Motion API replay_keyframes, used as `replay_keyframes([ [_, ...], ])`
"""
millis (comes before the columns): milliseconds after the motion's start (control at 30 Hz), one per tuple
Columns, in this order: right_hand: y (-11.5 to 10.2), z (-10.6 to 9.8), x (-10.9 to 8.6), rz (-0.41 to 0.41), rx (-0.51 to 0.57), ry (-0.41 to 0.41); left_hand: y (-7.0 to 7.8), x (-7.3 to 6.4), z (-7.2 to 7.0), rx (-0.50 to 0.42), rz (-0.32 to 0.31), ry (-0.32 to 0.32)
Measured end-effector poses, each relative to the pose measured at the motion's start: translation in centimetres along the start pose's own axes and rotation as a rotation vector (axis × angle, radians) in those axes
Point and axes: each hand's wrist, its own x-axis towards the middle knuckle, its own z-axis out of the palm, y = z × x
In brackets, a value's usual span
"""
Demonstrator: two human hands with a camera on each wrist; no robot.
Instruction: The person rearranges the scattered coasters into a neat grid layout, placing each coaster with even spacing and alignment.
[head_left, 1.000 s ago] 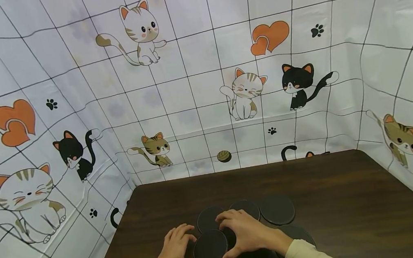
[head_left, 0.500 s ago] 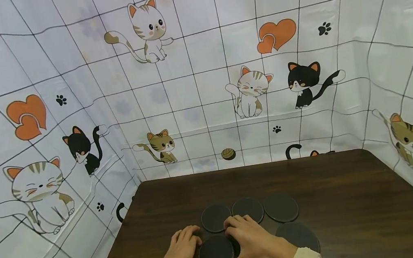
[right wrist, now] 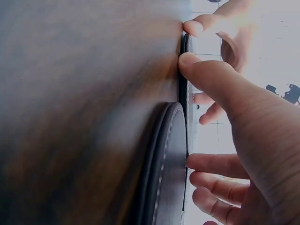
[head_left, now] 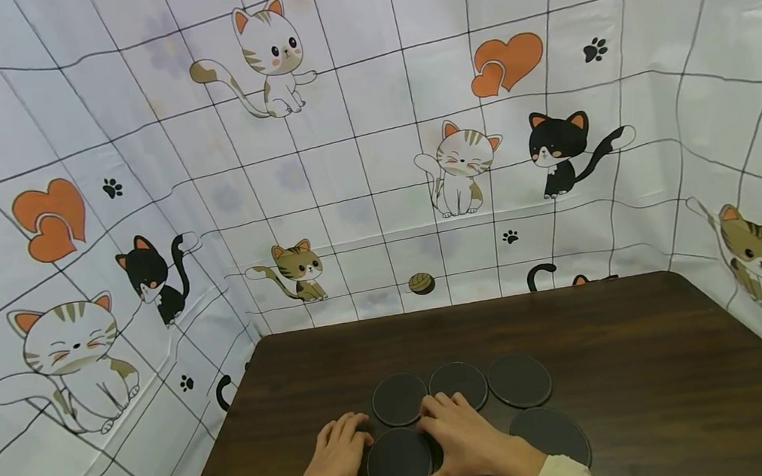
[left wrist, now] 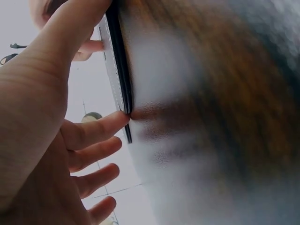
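Front left in the group on the table lies a round black coaster (head_left: 399, 465), with a stitched rim that shows in the wrist views. My left hand (head_left: 336, 465) curves round its left side, and my right hand (head_left: 467, 442) round its right side. In the left wrist view a fingertip of the left hand (left wrist: 89, 145) touches the coaster's edge (left wrist: 121, 65). The right thumb (right wrist: 199, 70) presses that edge in the right wrist view, where a second coaster (right wrist: 171, 164) lies close by. My right hand partly covers the front middle of the group in the head view.
Behind the hands sit three more coasters in a row: left (head_left: 400, 399), middle (head_left: 458, 384) and right (head_left: 520, 381). Another coaster (head_left: 551, 435) lies right of the right hand. The dark wooden table (head_left: 636, 352) meets a cat-printed white sheet (head_left: 347, 158) at its back and sides.
The coaster between my hands has shifted slightly nearer to me, away from the back left one. Both hands stay at its sides. The head view has turned a little left.
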Motion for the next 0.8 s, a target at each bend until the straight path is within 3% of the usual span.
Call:
replay_keyframes([
  [200, 0.0, -0.3, 0.1, -0.002, 0.031, -0.006, 0.0, -0.3, 0.0, 0.004, 0.002, -0.003],
  [367, 0.8, -2.1, 0.3, 0.031, 0.115, 0.016, -0.1, -0.7, -0.2, 0.040, 0.023, 0.038],
  [567, 3.5, -5.3, -0.9, 0.125, 0.133, 0.186, 0.1, -0.9, -0.3, 0.056, 0.040, 0.067],
  [800, 7.6, -8.3, -4.1, 0.236, 0.098, 0.330, 0.2, -1.1, -0.8, 0.057, 0.025, 0.041],
])
